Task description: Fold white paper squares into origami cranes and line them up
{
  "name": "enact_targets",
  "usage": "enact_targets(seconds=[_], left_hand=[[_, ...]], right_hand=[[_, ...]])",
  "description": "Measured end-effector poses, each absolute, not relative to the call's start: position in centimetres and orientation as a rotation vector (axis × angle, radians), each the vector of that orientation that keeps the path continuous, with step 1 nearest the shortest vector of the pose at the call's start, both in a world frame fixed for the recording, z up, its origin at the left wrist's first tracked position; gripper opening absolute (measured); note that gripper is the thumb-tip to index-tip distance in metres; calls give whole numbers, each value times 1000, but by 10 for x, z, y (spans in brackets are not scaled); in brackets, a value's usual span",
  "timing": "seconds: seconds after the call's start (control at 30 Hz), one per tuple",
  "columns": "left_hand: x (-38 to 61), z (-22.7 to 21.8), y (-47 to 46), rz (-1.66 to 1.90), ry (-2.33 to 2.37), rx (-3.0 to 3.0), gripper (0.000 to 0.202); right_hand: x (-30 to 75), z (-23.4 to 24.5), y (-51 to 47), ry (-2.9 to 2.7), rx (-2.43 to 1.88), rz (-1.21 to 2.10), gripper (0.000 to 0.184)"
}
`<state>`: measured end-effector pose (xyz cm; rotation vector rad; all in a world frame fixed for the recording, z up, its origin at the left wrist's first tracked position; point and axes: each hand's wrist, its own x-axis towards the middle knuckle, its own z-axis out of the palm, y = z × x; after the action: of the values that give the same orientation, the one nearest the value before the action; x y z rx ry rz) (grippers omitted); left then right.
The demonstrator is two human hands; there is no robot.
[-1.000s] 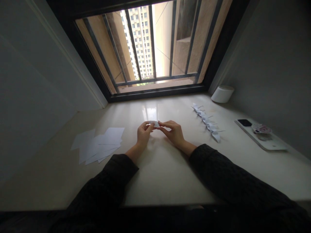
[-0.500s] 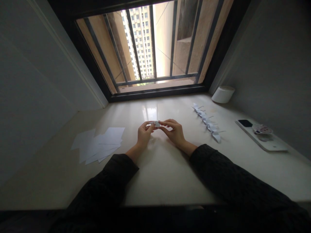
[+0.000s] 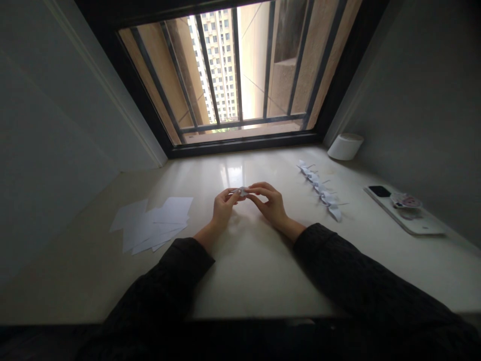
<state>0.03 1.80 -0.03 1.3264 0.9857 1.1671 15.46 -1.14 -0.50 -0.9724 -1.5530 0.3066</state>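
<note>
Between my hands, over the middle of the pale sill, is a small piece of folded white paper (image 3: 242, 191). My left hand (image 3: 224, 206) pinches its left side between thumb and fingers. From the other side my right hand (image 3: 270, 203) grips the paper's right edge with thumb and fingertips. The fingers cover much of the paper, so its full shape is hidden. To the right lies a row of several folded paper cranes (image 3: 319, 188), lined up diagonally. Loose white paper sheets (image 3: 154, 223) overlap in a pile on the left.
A phone (image 3: 406, 210) with a round grip on its back lies at the right, near the wall. A white cylindrical object (image 3: 345, 146) stands in the back right corner. The barred window (image 3: 240, 149) closes off the far side of the sill (image 3: 248, 281).
My right fingers have shifted slightly at the folded paper, which now shows a narrower, more pointed outline. Both hands stay in the same place.
</note>
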Motion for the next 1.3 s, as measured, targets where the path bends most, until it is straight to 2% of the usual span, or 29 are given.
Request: enact_targets(seconds=[0.6, 1.3], left_hand=[[0, -3, 18, 1184, 1000, 1338, 29], [1, -3, 22, 1152, 1041, 1232, 37]], right_hand=[[157, -5, -8, -1634, -975, 346, 12], [157, -9, -8, -1683, -1106, 74, 15]])
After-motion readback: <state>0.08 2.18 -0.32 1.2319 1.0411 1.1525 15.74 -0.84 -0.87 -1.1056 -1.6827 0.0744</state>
